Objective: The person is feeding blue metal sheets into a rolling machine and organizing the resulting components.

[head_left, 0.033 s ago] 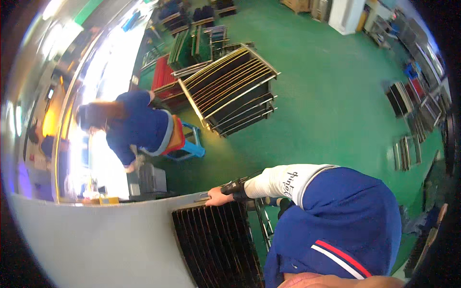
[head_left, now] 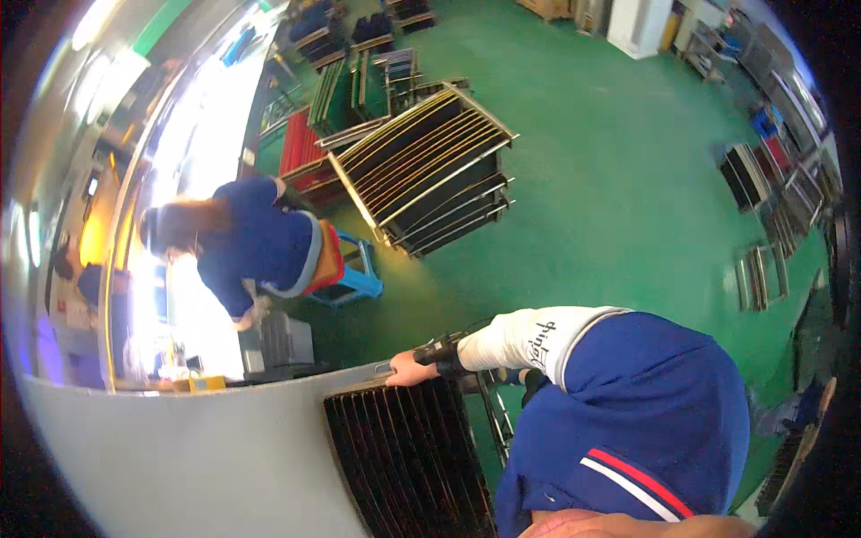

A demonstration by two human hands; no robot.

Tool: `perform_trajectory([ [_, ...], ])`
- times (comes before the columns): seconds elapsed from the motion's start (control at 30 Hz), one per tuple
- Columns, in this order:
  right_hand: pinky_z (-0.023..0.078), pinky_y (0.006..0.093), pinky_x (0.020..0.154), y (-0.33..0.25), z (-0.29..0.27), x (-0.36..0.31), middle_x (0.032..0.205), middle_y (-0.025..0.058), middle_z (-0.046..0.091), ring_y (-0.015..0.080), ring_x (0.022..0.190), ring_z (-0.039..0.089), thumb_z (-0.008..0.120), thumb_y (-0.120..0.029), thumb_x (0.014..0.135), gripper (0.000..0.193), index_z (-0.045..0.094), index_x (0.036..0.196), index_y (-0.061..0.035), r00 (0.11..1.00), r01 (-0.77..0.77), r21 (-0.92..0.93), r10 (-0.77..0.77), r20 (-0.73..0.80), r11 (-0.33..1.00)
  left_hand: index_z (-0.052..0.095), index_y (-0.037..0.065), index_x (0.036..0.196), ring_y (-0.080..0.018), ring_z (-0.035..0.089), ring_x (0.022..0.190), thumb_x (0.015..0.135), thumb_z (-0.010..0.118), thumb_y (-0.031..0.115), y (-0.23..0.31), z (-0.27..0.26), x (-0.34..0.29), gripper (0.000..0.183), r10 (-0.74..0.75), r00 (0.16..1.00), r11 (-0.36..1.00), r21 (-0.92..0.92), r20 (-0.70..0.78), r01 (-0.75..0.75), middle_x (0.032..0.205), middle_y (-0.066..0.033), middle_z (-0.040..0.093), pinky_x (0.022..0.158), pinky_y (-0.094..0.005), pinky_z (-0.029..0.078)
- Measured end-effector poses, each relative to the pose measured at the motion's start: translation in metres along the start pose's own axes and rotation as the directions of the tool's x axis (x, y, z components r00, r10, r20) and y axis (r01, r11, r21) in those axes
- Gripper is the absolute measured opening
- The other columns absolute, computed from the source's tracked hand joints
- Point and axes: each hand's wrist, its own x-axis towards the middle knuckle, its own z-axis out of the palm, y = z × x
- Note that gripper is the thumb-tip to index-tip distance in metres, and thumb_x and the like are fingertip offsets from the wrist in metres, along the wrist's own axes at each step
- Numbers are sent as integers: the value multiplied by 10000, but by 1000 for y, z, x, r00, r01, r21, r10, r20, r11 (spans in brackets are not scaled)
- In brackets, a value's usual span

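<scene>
My right hand (head_left: 413, 368), with a black band at the wrist and a white arm sleeve above it, is closed over the top corner of a rack. Below it, the rack of dark upright panels (head_left: 404, 457) stands with its panels side by side. Its metal frame (head_left: 498, 412) shows just past my wrist. A pale grey surface (head_left: 197, 457) lies left of the rack. My fingertips are partly hidden against the rack's edge. I cannot see my left hand.
A co-worker in a blue shirt (head_left: 269, 238) sits on a blue stool (head_left: 360, 278) at a brightly lit bench (head_left: 193, 134). A rack with yellow-edged panels (head_left: 430, 161) stands ahead. A grey bin (head_left: 289, 341) is by the bench. More racks (head_left: 762, 278) stand at right on green floor.
The view has tilted slightly, so the bench and pale surface sit a little lower. The co-worker's far arm has shifted slightly. My right hand stays on the rack.
</scene>
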Motion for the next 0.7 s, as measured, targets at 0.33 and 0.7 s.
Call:
perform_trajectory([
  [0.33, 449, 418, 621, 70, -168, -111, 747, 145, 646, 287, 713, 619, 666, -475, 793, 457, 637, 768, -20, 929, -135, 147, 177, -326, 980, 240, 138, 1477, -249, 399, 1222, 964, 339, 530, 34, 191, -26, 654, 104, 915, 951, 229, 391, -206, 1387, -139, 405, 1035, -520, 286],
  [0.7, 460, 443, 669, 239, -423, -420, 785, 187, 637, 334, 763, 622, 606, -553, 810, 552, 646, 795, -2, 491, -122, 353, 365, -791, 928, 295, 94, 1451, -251, 449, 1132, 964, 350, 527, -15, 487, -226, 654, 44, 627, 794, 354, 778, -495, 1313, -149, 462, 978, -472, 337],
])
